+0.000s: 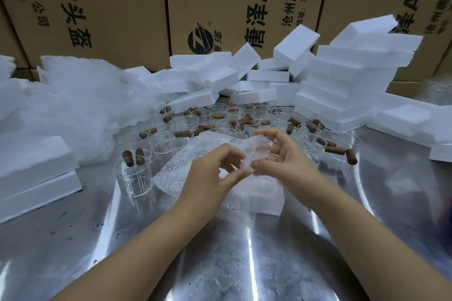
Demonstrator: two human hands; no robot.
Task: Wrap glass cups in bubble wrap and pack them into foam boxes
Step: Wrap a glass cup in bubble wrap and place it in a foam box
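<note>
My left hand (210,173) and right hand (281,154) both pinch a sheet of bubble wrap (193,154) above the foam box (264,193); glass cups (220,117) crowd the table (73,239) behind.

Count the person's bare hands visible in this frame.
2: the left hand and the right hand, both mid-frame, gripping a clear sheet of bubble wrap above the shiny metal table.

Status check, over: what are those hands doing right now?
Left hand and right hand both gripping bubble wrap. Bare glass cups waiting behind. Nothing blocking.
</note>
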